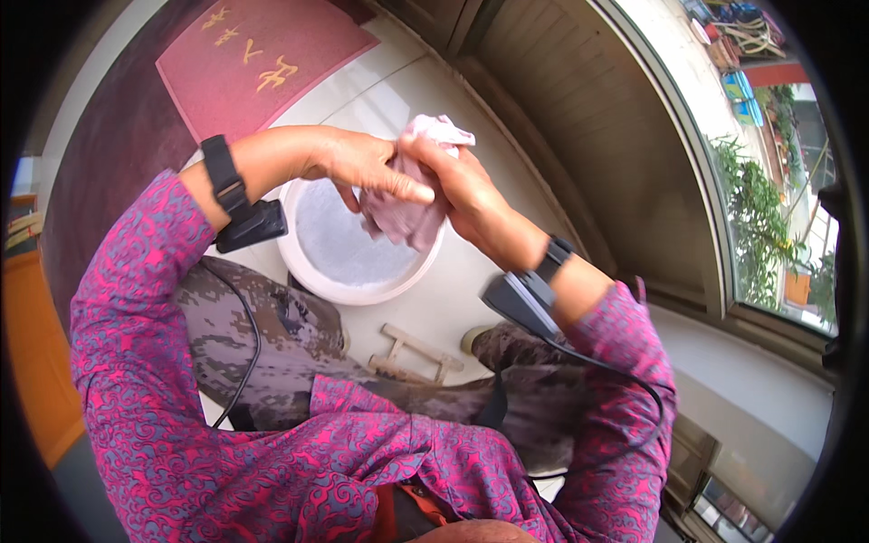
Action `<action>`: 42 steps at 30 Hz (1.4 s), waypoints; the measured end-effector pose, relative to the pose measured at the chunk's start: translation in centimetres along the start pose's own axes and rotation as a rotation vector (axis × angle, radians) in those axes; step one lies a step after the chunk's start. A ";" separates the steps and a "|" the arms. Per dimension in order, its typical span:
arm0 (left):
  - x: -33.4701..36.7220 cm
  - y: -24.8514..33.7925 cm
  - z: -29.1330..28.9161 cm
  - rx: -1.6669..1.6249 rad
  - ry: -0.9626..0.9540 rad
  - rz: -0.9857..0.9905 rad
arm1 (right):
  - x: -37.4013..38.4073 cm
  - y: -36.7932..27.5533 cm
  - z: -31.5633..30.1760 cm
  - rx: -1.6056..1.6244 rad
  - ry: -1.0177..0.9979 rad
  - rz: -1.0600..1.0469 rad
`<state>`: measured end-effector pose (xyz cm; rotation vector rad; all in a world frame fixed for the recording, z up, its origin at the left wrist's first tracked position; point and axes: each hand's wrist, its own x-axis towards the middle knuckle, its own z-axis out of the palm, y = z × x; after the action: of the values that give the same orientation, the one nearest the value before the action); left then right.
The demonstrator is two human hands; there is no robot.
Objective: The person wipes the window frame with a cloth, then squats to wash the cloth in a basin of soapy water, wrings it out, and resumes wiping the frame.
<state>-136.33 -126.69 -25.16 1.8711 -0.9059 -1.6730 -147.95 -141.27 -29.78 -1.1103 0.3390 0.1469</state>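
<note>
Item: one cloth (407,219), mauve with a paler end, bunched above the right part of the pale basin (360,295). Long axis: we read a slant, pale end pointing away from the person and rightward, mauve folds hanging nearer and leftward. Left hand (367,168): gripping the cloth, thumb across it. Right hand (468,192): closed round its right side. Risks, in our judgement: a loosened grip drops the cloth; swinging past the rim, if wet, drips onto the floor (453,291); splashes reach the black wrist device (253,227).
</note>
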 end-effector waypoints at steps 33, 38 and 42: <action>20.2 -32.0 9.3 -0.073 0.928 -0.288 | 9.4 25.8 -10.3 -0.257 0.281 0.495; 20.0 -27.3 8.5 -0.928 0.890 -0.235 | 9.4 24.2 -10.6 0.064 0.260 0.635; 20.8 -21.3 9.7 -0.963 0.991 0.017 | 11.8 24.7 -11.3 0.347 0.193 0.684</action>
<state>-141.55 -126.91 -55.99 1.5910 0.2694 -0.6909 -146.07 -141.10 -59.35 -0.6295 0.8778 0.5657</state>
